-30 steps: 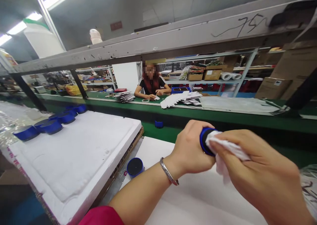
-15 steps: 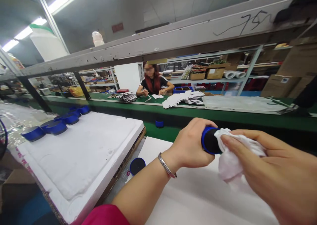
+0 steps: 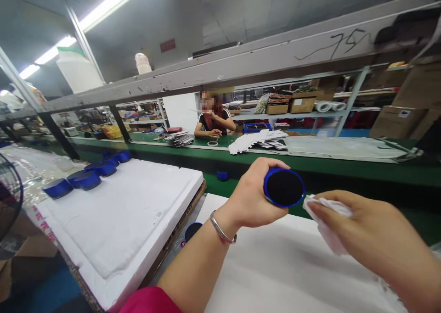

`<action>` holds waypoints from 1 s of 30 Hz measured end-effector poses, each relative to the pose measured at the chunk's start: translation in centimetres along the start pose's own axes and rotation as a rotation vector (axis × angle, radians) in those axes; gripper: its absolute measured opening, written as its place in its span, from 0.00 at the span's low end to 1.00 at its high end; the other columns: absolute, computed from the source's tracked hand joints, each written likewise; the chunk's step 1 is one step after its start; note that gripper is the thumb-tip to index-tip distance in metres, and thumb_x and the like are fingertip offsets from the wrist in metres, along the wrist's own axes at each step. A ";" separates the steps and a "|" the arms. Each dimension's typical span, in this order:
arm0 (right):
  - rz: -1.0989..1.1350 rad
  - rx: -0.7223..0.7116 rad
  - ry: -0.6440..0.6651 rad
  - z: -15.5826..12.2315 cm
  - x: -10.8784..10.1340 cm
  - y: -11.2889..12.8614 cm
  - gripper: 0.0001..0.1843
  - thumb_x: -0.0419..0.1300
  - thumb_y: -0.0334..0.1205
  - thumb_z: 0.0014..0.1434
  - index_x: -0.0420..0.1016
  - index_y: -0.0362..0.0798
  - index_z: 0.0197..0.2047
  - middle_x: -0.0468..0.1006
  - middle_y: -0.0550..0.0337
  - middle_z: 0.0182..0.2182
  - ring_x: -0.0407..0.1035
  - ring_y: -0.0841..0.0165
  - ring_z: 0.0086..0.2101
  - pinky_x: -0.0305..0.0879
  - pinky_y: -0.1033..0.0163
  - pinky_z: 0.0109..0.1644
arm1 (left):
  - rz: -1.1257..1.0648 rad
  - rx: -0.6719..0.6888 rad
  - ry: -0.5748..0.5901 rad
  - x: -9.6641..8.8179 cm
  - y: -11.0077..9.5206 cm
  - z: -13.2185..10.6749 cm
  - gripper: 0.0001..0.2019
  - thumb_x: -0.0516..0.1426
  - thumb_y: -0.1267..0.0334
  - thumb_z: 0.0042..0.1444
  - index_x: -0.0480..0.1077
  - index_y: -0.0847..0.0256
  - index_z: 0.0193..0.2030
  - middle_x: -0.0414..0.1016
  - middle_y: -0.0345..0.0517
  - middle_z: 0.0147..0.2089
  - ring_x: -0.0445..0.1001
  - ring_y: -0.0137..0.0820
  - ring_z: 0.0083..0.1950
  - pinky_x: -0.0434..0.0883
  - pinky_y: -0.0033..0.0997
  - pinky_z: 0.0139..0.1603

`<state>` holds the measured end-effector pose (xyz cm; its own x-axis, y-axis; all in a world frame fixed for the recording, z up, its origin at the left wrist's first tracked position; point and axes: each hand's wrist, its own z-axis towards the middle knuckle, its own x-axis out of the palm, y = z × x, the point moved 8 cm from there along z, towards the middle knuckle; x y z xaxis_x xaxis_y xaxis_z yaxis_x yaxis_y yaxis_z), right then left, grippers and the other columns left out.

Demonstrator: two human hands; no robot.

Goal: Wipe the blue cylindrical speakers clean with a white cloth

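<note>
Right, up close: the left hand is wrapped firmly round a blue-rimmed round speaker, its black mesh face tipped up, held in the air above the white worktop. The right hand is curled, pinching a crumpled white cloth just apart from that face. A smooth body in a one-handed grip could slip and drop if the fingers relax, and the cloth could snag on the mesh. Just below the left forearm, a second speaker sits by the edge, where an elbow could nudge it. Beyond, blue speakers stand on a white foam slab, and across the green worktop a co-worker sits near stacked white card.
</note>
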<state>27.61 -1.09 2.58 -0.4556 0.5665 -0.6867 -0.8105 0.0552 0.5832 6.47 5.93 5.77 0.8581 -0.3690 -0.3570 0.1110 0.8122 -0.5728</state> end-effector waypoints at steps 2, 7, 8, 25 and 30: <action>0.181 0.164 0.024 -0.2 0.0 -1.2 0.34 0.67 0.77 0.48 0.92 0.55 0.36 0.85 0.52 0.30 0.76 0.52 0.27 0.69 0.54 0.27 | -0.021 -0.026 -0.023 -0.1 -0.2 0.1 0.29 0.67 0.66 0.51 0.67 0.55 0.60 0.78 0.51 0.59 0.81 0.47 0.61 0.81 0.50 0.66; 0.419 0.283 -0.055 -2.0 0.0 -0.1 0.35 0.77 0.75 0.38 0.93 0.53 0.35 0.86 0.51 0.33 0.74 0.55 0.27 0.69 0.56 0.27 | -0.025 -0.044 -0.034 0.6 0.0 0.2 0.29 0.69 0.64 0.51 0.67 0.54 0.59 0.79 0.50 0.58 0.81 0.48 0.62 0.80 0.50 0.68; 0.456 0.292 -0.061 -2.2 0.2 0.2 0.34 0.78 0.73 0.36 0.93 0.53 0.35 0.87 0.50 0.35 0.75 0.54 0.29 0.70 0.56 0.27 | -0.019 -0.028 -0.034 0.7 -0.1 0.2 0.28 0.69 0.63 0.52 0.67 0.54 0.59 0.79 0.50 0.58 0.81 0.48 0.62 0.80 0.50 0.68; 0.287 0.421 -0.177 -2.2 -1.3 0.9 0.26 0.68 0.71 0.27 0.87 0.59 0.22 0.88 0.50 0.36 0.78 0.48 0.32 0.74 0.49 0.33 | 0.252 0.351 -0.071 1.2 -1.9 -0.7 0.23 0.64 0.67 0.63 0.65 0.57 0.63 0.79 0.54 0.58 0.80 0.46 0.60 0.83 0.45 0.59; 0.290 0.393 -0.157 -2.4 -0.4 1.4 0.20 0.63 0.66 0.30 0.83 0.61 0.19 0.82 0.53 0.26 0.76 0.48 0.32 0.77 0.47 0.39 | 0.354 0.356 -0.081 1.9 -1.8 -0.8 0.21 0.61 0.70 0.64 0.66 0.58 0.62 0.79 0.55 0.57 0.80 0.46 0.59 0.83 0.45 0.57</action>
<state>25.77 -3.23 2.63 -0.5561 0.7193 -0.4164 -0.4455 0.1649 0.8799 7.52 3.40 5.48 0.9088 -0.0188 -0.4169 -0.0417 0.9899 -0.1355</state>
